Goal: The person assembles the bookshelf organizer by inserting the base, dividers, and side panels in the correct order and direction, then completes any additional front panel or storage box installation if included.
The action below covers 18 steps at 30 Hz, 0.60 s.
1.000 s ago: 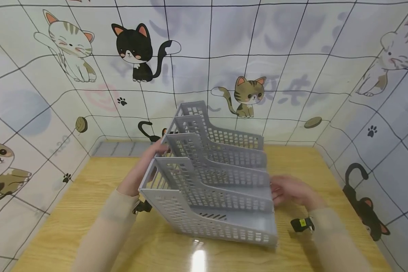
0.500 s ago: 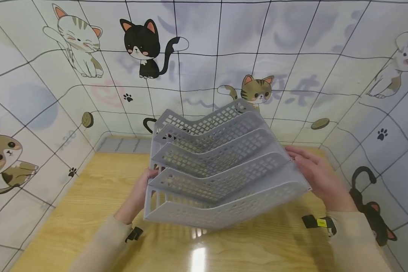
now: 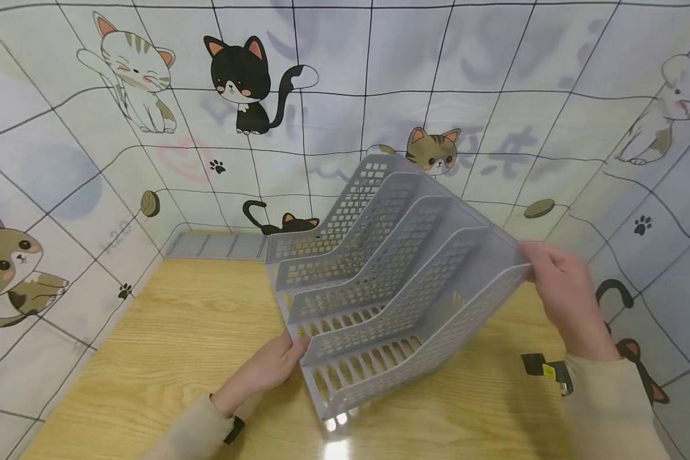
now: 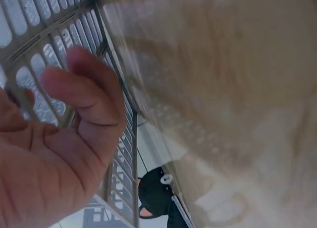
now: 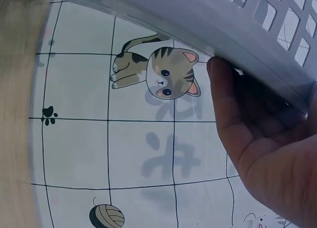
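Observation:
A grey plastic file organizer [image 3: 414, 300] with perforated dividers is tilted over the wooden table, its slatted side low at the left. My left hand [image 3: 267, 367] grips that lower edge, thumb on top; in the left wrist view its fingers [image 4: 84, 99] curl beside the slats. At the raised right edge my right hand [image 3: 566, 294] holds the organizer's solid panel. The right wrist view shows that hand's fingers [image 5: 225, 94] under the panel, partly in shadow. Whether the lower corner touches the table cannot be told.
The wooden table [image 3: 195, 332] has cat-printed cloth walls [image 3: 333, 83] at its back and sides. A flat grey strip [image 3: 215, 246] with dividing lines lies along the back left edge. Black cameras [image 3: 543, 367] are strapped to both wrists.
The organizer has turned and tilted, its slatted side going from upright to low and its right edge rising. My left hand moved down and nearer; my right hand took hold of the right edge.

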Motion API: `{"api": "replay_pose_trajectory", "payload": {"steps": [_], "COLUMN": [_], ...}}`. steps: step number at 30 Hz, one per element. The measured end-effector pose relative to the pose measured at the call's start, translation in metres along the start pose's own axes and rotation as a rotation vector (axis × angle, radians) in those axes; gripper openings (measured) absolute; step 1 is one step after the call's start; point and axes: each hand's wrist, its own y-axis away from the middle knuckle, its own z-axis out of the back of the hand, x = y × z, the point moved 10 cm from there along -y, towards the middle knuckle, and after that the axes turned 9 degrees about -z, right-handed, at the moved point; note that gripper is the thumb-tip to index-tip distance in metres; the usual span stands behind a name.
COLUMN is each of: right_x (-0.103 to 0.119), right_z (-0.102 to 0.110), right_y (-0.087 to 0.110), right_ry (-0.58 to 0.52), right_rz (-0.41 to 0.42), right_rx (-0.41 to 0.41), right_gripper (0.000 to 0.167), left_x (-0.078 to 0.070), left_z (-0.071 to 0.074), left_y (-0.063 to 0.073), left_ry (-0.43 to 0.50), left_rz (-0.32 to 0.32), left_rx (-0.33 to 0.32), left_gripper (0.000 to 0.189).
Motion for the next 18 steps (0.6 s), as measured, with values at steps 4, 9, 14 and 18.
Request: {"api": "replay_pose_trajectory", "payload": {"steps": [4,9,14,18], "right_x": [0.011,0.024,0.035,0.046], "right_z": [0.002,0.001,0.000,-0.003], "right_y": [-0.005,-0.012,-0.017,-0.015], "right_ry": [0.018,0.068,0.088,0.140], "right_rz": [0.023,0.075,0.111,0.169], "right_rx": [-0.040,-0.060,-0.059,-0.055], "right_gripper": [0.062,0.061,0.058,0.055], "left_x": [0.008,0.010,0.004,-0.008], "left_z": [-0.018,-0.031,-0.039,-0.037], "left_y": [0.000,-0.004,-0.008,-0.010], "left_ry": [0.015,0.009,0.004,0.035], "left_rz": [0.105,0.146,0.128,0.119], "left_rx": [0.089,0.139,0.227,0.304], "left_gripper": [0.061,0.062,0.065,0.054]}}
